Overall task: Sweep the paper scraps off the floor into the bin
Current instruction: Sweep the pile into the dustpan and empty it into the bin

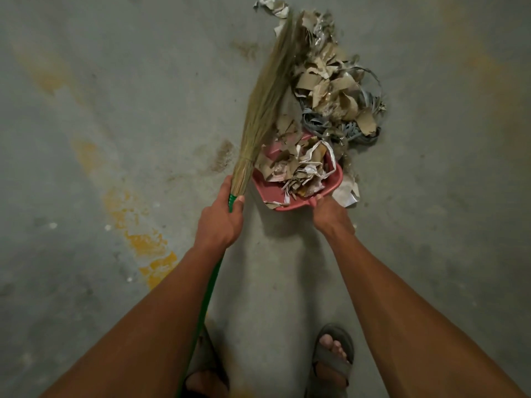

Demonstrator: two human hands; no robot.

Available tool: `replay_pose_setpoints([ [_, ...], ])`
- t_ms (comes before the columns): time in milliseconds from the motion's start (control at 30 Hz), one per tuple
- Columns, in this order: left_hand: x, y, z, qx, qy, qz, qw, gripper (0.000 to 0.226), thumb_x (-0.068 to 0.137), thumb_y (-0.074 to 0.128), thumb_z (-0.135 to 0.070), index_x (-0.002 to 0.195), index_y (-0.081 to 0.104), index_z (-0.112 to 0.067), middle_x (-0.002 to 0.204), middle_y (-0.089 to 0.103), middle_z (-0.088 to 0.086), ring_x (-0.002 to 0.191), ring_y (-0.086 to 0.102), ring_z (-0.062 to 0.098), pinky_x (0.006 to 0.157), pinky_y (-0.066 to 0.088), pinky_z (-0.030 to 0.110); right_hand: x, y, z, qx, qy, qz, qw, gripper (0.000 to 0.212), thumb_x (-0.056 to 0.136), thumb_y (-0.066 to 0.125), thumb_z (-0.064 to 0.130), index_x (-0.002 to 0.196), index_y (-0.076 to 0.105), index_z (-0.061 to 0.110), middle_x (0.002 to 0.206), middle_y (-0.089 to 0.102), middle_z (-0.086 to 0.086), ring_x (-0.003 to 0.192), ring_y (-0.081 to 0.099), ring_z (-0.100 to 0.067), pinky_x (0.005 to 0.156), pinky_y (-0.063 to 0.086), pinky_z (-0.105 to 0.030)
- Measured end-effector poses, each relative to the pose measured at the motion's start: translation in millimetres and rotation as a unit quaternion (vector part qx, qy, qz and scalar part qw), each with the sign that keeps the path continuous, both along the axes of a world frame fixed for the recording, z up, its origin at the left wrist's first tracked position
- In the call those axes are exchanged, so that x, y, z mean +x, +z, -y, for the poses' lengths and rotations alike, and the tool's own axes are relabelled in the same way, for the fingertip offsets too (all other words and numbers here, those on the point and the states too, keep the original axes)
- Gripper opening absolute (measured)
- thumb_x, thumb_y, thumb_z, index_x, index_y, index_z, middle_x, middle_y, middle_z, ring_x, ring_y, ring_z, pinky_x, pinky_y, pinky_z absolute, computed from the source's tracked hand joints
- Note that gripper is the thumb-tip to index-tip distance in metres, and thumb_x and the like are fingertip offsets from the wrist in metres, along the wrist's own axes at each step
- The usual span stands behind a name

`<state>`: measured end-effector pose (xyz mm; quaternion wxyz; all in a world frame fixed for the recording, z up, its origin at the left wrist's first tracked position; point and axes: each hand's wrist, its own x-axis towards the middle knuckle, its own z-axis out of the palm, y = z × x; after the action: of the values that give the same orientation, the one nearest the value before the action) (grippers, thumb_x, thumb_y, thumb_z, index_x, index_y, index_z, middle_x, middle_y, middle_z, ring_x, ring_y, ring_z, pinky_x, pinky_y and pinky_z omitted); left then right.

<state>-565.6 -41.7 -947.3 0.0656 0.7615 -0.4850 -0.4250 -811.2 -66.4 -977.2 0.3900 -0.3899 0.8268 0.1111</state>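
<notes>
A grass broom (267, 101) with a green handle lies slanted across the floor, its bristles reaching the far end of a pile of paper scraps (336, 84). My left hand (222, 216) grips the green handle just below the bristles. A pink dustpan (265, 189) rests on the floor at the near end of the pile, heaped with torn brown and white paper. My right hand (330, 214) grips the dustpan's handle at its near edge. Grey strips are mixed in among the scraps. No bin is in view.
Bare grey concrete floor (115, 81) with yellow paint stains (149, 248) at the left. My sandalled feet (333, 360) stand just behind the dustpan. A few loose white scraps (270, 7) lie beyond the broom's tip.
</notes>
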Motion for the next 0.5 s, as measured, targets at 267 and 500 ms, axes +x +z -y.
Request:
replay_pose_setpoints([
  [267,-24,-22,71,0.079,-0.109,0.067,0.989,0.066,0.108,0.038,-0.049,0.168,0.011,-0.038,0.136,0.060,0.026,0.073,0.068,0.031,0.048,0.054,0.029,-11,-10,-13,0.001,0.004,-0.009,1.000,0.039,0.110,0.041,0.046,0.125,0.063,0.017,0.136,0.063,-0.017,0.124,0.060,-0.041,0.088,0.043,-0.046],
  [500,-9,7,30,0.127,-0.130,-0.023,0.983,0.062,0.108,0.046,-0.048,0.164,0.020,-0.048,0.117,0.067,0.014,0.066,0.068,0.026,0.046,0.054,0.029,-23,-13,2,0.002,-0.005,-0.046,0.999,0.046,0.107,0.038,0.054,0.129,0.062,0.020,0.138,0.064,-0.016,0.123,0.062,-0.041,0.087,0.044,-0.047],
])
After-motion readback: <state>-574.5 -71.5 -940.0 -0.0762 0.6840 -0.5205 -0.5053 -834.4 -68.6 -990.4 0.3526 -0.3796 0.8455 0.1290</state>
